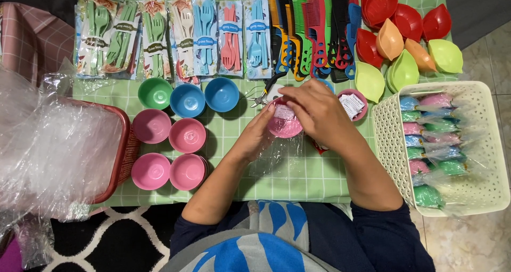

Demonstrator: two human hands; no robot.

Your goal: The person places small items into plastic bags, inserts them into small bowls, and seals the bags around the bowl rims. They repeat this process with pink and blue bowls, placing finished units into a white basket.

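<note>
Two hands (pixel 298 117) around round pink bowl (pixel 285 125), probably plastic

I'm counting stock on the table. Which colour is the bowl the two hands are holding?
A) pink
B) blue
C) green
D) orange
A: the left hand and right hand close around a pink bowl with a small white packet inside, while the green bowl and two blue bowls sit apart, untouched.

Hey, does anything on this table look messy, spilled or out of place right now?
Nothing is spilled or broken. The only untidy spot is the heap of clear plastic bags overflowing the red basket on the left. Both hands, left hand and right hand, hold a pink bowl.
</note>
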